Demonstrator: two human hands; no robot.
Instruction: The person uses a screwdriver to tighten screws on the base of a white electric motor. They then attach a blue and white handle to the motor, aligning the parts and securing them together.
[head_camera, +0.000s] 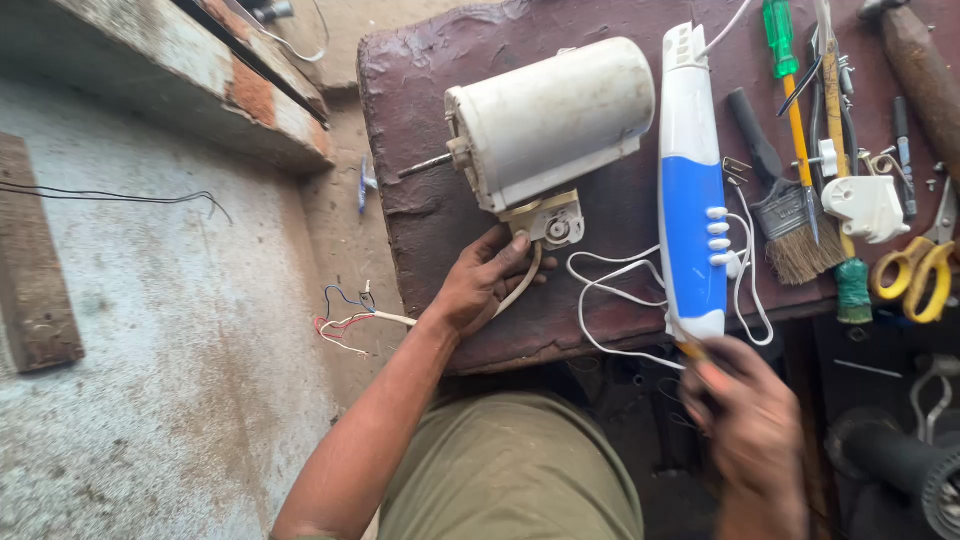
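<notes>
A white cylindrical fan motor lies on its side on a dark worn table, its shaft pointing left. My left hand is closed around the white cable just below the motor's cream bracket. That cable ends in bare coloured wires hanging past the table's left edge. A white-and-blue control panel with push buttons lies to the right of the motor. My right hand, blurred, sits at the panel's near end and grips something orange there; I cannot tell what it is.
Tools lie at the table's right: a paintbrush, a green-handled screwdriver, a white plug, yellow-handled scissors. Loose white wires trail from the panel. A concrete floor and step lie to the left.
</notes>
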